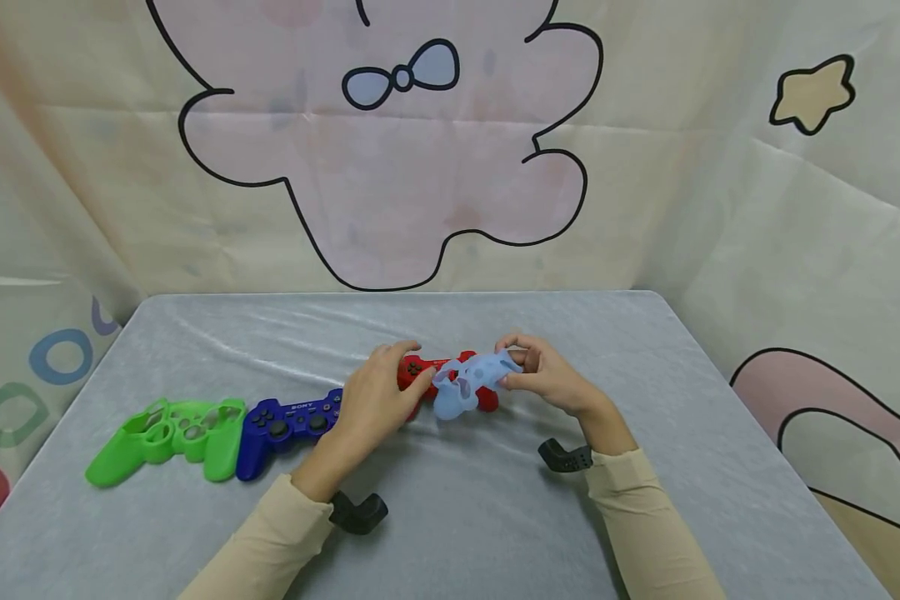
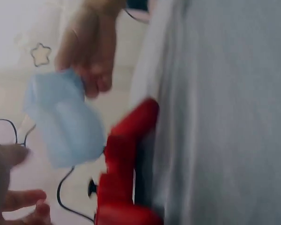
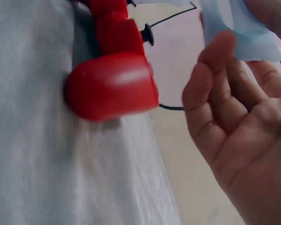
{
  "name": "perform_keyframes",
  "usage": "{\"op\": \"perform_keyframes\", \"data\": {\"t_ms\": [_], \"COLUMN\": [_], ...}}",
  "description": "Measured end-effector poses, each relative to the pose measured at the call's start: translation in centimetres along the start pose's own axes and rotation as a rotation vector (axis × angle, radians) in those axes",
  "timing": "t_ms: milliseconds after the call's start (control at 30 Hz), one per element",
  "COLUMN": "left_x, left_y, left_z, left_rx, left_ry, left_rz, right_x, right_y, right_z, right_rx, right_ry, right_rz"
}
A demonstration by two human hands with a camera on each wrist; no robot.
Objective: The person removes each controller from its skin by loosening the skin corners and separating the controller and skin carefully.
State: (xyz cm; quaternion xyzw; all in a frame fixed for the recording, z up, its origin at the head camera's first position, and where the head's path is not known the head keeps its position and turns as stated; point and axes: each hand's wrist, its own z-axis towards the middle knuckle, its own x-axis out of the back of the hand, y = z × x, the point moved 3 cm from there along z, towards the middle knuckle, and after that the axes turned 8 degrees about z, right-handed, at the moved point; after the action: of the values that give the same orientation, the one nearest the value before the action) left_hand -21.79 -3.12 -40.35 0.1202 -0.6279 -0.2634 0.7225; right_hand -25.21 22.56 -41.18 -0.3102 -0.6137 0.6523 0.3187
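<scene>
My right hand pinches a pale blue silicone controller cover at its right end. The limp cover hangs over a red game controller and hides its middle. In the right wrist view, one rounded grip of the red controller rests on the cloth, below the right fingers. My left hand is at the controller's left side, fingers spread, with the thumb tip close to the cover's left edge. From the left wrist, a gap shows between the left fingers and the blurred cover.
A blue game controller lies left of my left hand, partly hidden by it. Beside it, further left, is a green silicone controller cover. Grey cloth spreads over the table, and a printed curtain hangs behind.
</scene>
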Motion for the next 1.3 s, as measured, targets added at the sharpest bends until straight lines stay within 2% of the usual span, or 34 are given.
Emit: {"op": "perform_keyframes", "data": {"t_ms": [67,233,300,367,433,567,700,867,1000,1167,1300], "left_x": [-0.1,-1.0,-1.2,-1.2,-1.1,-0.7,-0.2,0.4,0.5,0.3,0.4], "left_y": [0.3,0.6,0.6,0.4,0.1,-0.7,-1.2,-1.5,-1.7,-1.7,-1.7], "left_z": [0.1,0.1,0.2,0.3,0.6,0.9,1.0,1.1,1.1,1.1,1.1], "left_rx": [-0.016,-0.077,-0.08,-0.061,-0.02,0.054,0.095,0.112,0.11,0.14,0.16], "left_ry": [-0.041,-0.314,-0.393,-0.41,-0.382,-0.302,-0.276,-0.23,-0.175,-0.144,-0.107], "left_rz": [-0.142,-0.512,-0.663,-0.782,-0.859,-0.882,-0.898,-0.928,-0.892,-0.886,-0.882], "right_x": [-0.1,-0.9,-1.2,-1.4,-1.5,-1.4,-1.3,-1.3,-1.4,-1.3,-1.4], "right_y": [-0.3,-0.8,-0.8,-0.8,-0.8,-0.7,-0.5,-0.4,-0.3,-0.1,-0.2], "right_z": [0.0,0.0,0.0,0.1,0.1,0.2,0.2,0.3,0.3,0.4,0.6], "right_rx": [0.025,0.054,0.06,0.057,0.058,0.06,0.062,0.047,0.02,-0.022,-0.033], "right_ry": [0.027,0.073,0.071,0.064,0.056,0.051,0.068,0.102,0.16,0.258,0.281], "right_rz": [0.03,0.087,0.098,0.105,0.105,0.102,0.108,0.108,0.107,0.105,0.111]}}
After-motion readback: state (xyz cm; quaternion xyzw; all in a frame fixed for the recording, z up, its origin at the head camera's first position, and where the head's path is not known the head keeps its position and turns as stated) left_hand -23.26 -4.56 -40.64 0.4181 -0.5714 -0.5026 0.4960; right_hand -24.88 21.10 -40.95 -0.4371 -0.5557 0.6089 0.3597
